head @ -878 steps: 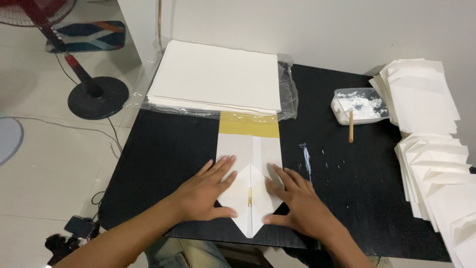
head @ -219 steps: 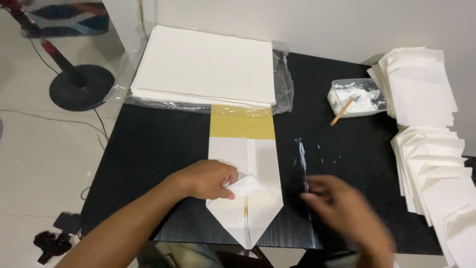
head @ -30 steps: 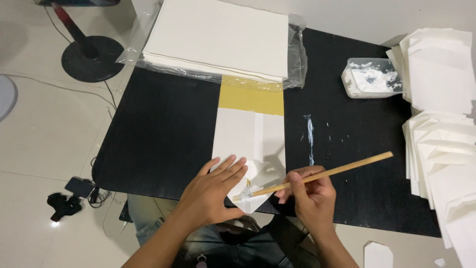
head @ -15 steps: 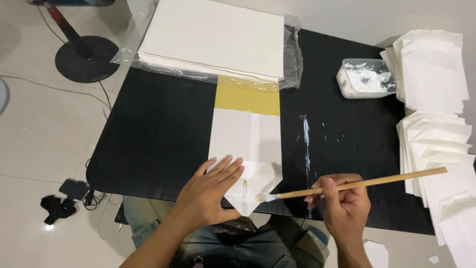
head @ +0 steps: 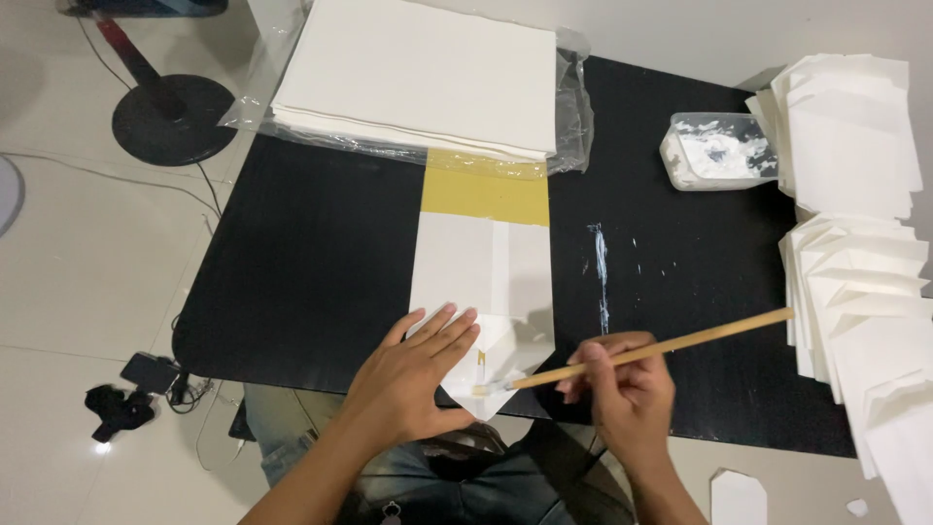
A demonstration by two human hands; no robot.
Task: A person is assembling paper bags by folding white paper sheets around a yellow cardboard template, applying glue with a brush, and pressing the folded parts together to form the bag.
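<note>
Wooden stick (head: 651, 348) gripped by right hand (head: 622, 394); left hand (head: 413, 379), flat, perhaps hides folded paper (head: 486, 282) beside glue tub (head: 717, 151).

The left hand (head: 413, 384) hides the folded paper's (head: 483, 282) lower left corner.

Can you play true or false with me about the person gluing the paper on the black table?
1. The right hand holds a wooden stick. True.
2. The left hand is lifted high off the folded white paper. False: it lies flat on the paper's pointed end.
3. The stick's tip touches the tub of white paste. False: the tip is at the paper's point, and the tub sits far back on the black table.
4. A stack of white sheets lies on clear plastic at the table's far side. True.
5. Folded white papers are piled on the right. True.
</note>
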